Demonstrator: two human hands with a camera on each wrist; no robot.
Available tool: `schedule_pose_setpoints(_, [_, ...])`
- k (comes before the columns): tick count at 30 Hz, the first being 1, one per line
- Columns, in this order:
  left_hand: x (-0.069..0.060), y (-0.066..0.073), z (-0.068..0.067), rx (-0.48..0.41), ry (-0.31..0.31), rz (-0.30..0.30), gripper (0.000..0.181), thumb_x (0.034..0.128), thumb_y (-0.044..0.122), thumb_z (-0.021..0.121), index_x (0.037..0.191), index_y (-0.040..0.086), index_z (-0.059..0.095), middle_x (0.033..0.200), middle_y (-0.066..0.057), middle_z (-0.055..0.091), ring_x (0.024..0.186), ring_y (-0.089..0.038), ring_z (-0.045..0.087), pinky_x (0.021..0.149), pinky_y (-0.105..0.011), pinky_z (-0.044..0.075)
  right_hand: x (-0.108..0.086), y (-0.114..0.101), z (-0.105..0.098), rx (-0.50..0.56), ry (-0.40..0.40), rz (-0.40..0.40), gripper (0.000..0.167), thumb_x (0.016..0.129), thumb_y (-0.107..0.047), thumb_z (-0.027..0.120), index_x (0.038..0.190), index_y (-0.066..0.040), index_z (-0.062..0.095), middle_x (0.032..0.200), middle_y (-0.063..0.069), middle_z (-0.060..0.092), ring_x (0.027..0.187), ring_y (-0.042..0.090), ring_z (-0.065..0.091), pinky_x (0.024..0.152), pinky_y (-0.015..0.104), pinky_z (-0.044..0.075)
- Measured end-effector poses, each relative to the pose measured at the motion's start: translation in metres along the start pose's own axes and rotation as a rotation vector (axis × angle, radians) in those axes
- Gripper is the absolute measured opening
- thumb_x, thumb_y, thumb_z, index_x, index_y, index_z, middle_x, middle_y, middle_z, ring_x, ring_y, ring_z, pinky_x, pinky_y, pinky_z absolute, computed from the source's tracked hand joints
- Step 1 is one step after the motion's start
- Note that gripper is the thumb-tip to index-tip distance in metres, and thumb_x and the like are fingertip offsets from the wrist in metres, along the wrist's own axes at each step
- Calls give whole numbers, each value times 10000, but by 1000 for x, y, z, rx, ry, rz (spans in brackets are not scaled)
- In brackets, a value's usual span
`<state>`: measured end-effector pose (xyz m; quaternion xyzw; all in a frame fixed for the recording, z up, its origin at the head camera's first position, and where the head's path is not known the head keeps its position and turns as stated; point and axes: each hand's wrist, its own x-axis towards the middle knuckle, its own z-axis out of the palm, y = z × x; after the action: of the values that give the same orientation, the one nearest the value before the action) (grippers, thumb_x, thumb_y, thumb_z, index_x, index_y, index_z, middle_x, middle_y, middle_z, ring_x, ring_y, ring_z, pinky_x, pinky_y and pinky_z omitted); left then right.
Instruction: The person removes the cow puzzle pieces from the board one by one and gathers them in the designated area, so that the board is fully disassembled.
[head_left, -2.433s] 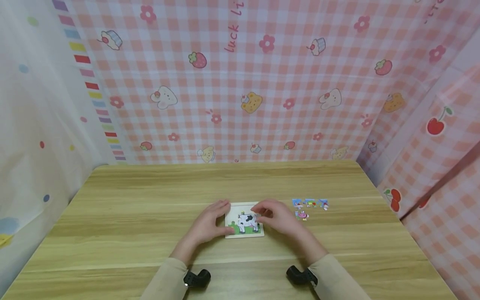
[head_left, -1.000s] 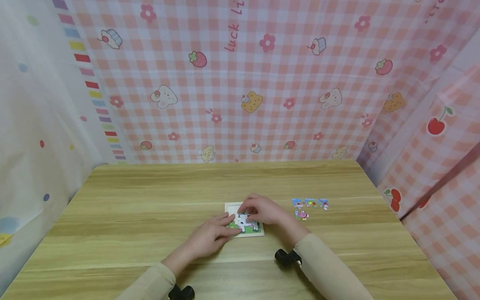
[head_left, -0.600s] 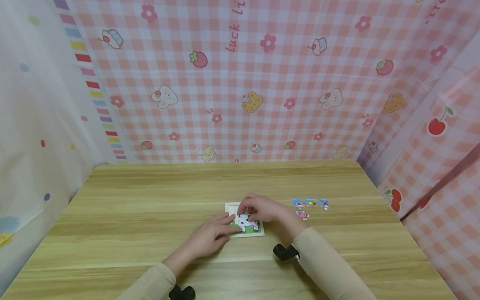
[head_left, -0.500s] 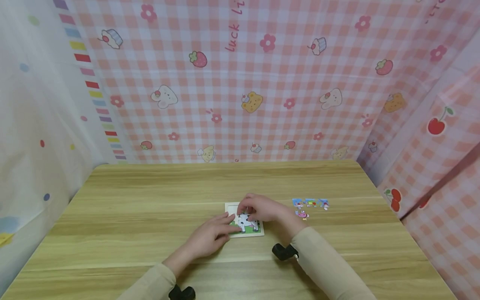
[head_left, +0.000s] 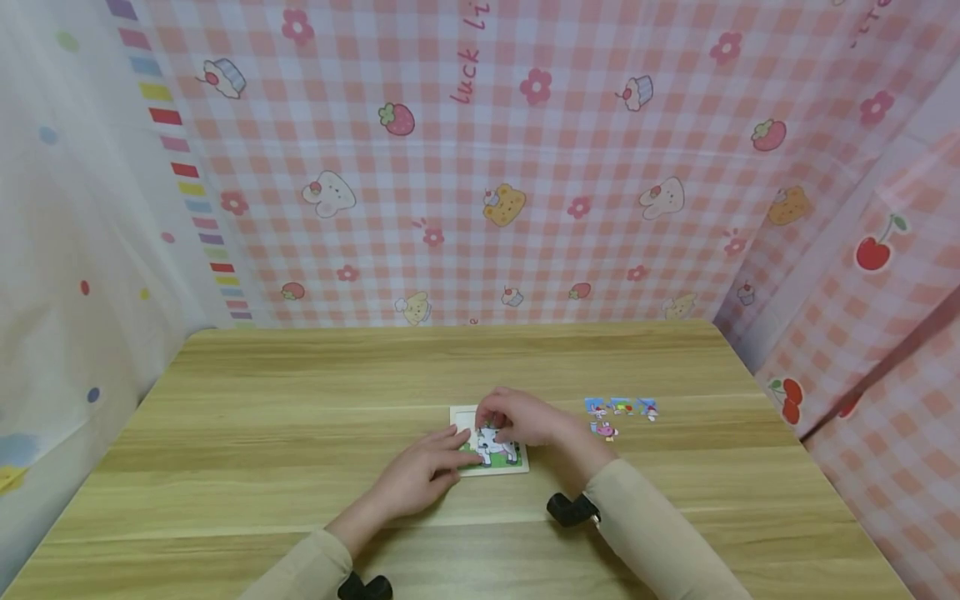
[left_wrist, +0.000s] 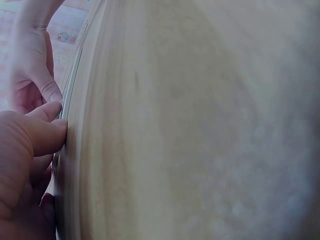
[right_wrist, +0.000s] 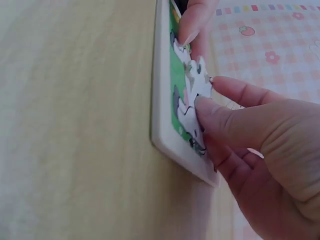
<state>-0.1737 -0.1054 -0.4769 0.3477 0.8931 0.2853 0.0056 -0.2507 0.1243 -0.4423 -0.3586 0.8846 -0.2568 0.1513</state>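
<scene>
A small wooden jigsaw board (head_left: 504,471) with a cow on green grass lies flat on the table. In the right wrist view, my right hand (right_wrist: 280,135) pinches a white cow puzzle piece (right_wrist: 199,80) between thumb and fingers, tilted slightly up from the picture. From above, that right hand (head_left: 528,417) covers the upper right of the board. My left hand (head_left: 412,477) rests its extended fingers on the board's left and lower part. In the left wrist view the left fingers (left_wrist: 47,136) lie close to the right hand's thumb, and the board shows only edge-on.
Right of the board lie several loose colourful puzzle pieces (head_left: 622,407), with a pink one (head_left: 604,430) nearer. The wooden table (head_left: 300,392) extends around them to a pink checked curtain (head_left: 450,167) at the back. Black wrist cameras (head_left: 572,509) hang beneath both sleeves.
Over the past two seconds my right hand has moved left from the board's right edge over its middle. My left hand has shifted lower onto the board. The last half second shows almost no movement.
</scene>
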Motion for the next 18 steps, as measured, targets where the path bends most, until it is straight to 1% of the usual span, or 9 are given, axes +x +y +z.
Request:
schedule_pose_setpoints(5, [0, -1, 0, 0, 0, -3, 382, 917, 73, 669, 1273, 210, 691, 1477, -120, 507, 1405, -357, 412, 1130, -568, 348, -3, 3, 3, 22, 35, -15, 245, 867, 16, 715, 1051, -134, 655, 1048, 16, 581, 973, 159, 573, 862, 281, 526])
schedule_pose_setpoints(10, [0, -1, 0, 1, 5, 0, 377, 919, 73, 669, 1267, 215, 695, 1475, -119, 509, 1404, -353, 415, 1128, -564, 353, -4, 6, 6, 47, 63, -21, 228, 860, -36, 741, 1048, -140, 661, 1044, 15, 595, 972, 161, 577, 858, 280, 525])
schedule_pose_setpoints(14, [0, -1, 0, 0, 11, 8, 376, 919, 70, 668, 1266, 212, 696, 1472, -120, 512, 1399, -356, 420, 1125, -567, 356, -4, 7, 8, 33, 79, -29, 226, 853, -64, 754, 1039, -153, 661, 1031, -5, 599, 954, 144, 576, 842, 265, 519])
schedule_pose_setpoints(18, [-1, -1, -1, 4, 13, 9, 376, 919, 72, 668, 1265, 214, 697, 1471, -115, 515, 1398, -357, 423, 1123, -569, 358, -3, 7, 8, 10, 84, -23, 259, 850, -75, 760, 1076, -169, 673, 1029, -26, 599, 927, 116, 567, 826, 251, 514])
